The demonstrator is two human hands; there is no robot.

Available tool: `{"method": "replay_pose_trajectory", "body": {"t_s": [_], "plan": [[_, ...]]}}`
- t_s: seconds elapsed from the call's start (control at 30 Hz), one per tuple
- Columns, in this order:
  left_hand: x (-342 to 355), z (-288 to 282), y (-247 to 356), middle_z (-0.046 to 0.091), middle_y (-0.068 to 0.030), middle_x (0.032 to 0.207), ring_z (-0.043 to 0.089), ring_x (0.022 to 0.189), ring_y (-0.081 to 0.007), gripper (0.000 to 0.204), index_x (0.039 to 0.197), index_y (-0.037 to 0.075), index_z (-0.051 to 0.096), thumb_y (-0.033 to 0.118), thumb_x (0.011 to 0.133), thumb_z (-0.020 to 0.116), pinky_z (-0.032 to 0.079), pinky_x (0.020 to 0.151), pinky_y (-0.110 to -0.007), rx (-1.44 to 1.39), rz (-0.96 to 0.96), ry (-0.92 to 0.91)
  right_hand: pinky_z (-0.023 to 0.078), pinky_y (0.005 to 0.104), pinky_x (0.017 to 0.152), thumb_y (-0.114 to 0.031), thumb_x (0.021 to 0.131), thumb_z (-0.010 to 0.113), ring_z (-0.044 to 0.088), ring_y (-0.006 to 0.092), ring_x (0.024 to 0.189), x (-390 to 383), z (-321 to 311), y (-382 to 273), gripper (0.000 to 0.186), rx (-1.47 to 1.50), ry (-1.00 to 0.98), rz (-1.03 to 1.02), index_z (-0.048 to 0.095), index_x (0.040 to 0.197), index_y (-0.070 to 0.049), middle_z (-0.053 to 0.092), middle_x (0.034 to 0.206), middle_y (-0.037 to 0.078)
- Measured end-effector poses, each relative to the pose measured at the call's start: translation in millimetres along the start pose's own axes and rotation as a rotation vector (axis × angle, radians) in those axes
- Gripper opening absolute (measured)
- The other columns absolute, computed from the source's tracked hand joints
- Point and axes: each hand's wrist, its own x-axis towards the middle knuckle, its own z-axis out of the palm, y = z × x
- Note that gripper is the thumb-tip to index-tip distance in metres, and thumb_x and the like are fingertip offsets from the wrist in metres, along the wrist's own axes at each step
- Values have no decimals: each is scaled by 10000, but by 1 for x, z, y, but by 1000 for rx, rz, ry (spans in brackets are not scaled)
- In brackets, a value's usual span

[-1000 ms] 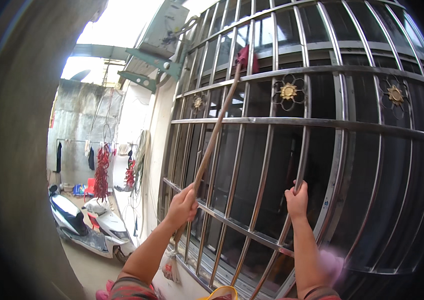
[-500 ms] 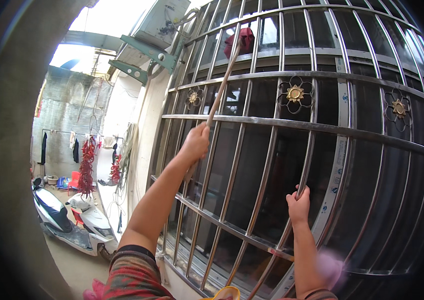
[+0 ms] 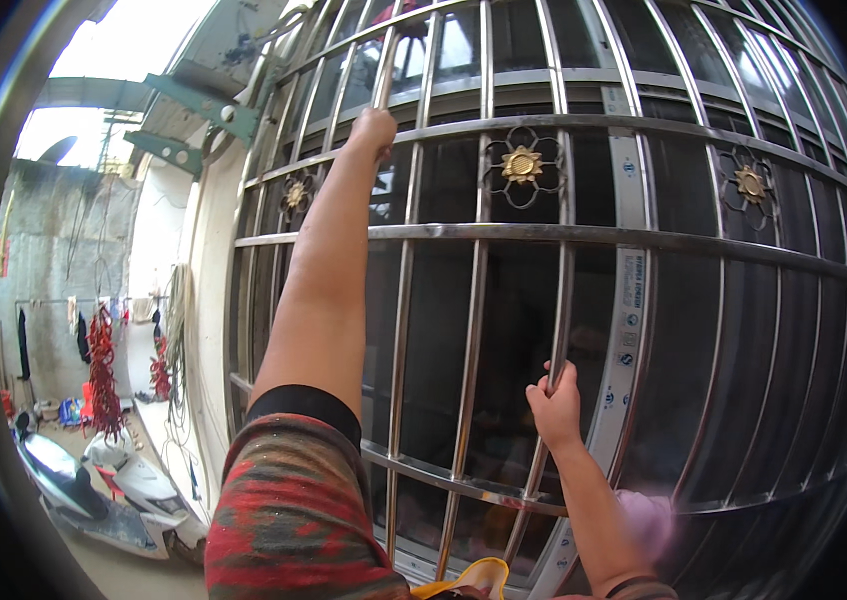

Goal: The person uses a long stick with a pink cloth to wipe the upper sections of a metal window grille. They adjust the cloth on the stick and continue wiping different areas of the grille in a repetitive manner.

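Hands: two are showing, one left hand and one right hand
Stick: one is showing, only in part
Red cloth: one is showing, cut by the top edge
Gold flower ornaments: three are showing in a row
Upright bars: many are overlapping, too many to count surely
Sleeves: two are showing
Green bracket arms: two are jutting out
Metal box: one is showing
Satellite dish: one is showing
Chili strings: two are hanging
Dark garments: two are hanging
Cord bundle: one is hanging
Scooter: one is standing
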Motion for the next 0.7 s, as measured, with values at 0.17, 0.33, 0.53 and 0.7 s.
{"method": "replay_pose_trajectory", "body": {"t_s": [0.17,0.33,0.53,0.7], "plan": [[-28,4,-10,639,-182,715,633,521,-253,268,874,-50,606,163,902,446,521,473,-389,143,290,-84,440,267,570,-16,769,589,495,114,578,0,0,-2,386,-22,9,43,421,1115,8,485,686,20],[-100,-49,-58,617,-214,736,618,565,-339,295,983,-12,563,247,923,435,496,500,-418,8,267,-151,438,289,576,-17,744,602,495,133,573,1,3,-2,383,-65,42,19,426,1083,7,475,651,25],[-133,-65,-75,615,-253,922,586,928,-411,302,1095,22,554,237,922,429,458,803,-455,166,321,-66,425,271,557,-1,745,588,467,115,566,0,3,-3,369,-23,17,17,415,1070,-4,446,651,15],[-107,-30,-28,615,-225,744,608,544,-349,308,963,-27,552,233,932,388,497,542,-449,139,368,-29,425,259,560,3,754,580,463,101,569,0,1,-2,372,-31,2,18,418,1089,-9,451,674,12]]}}
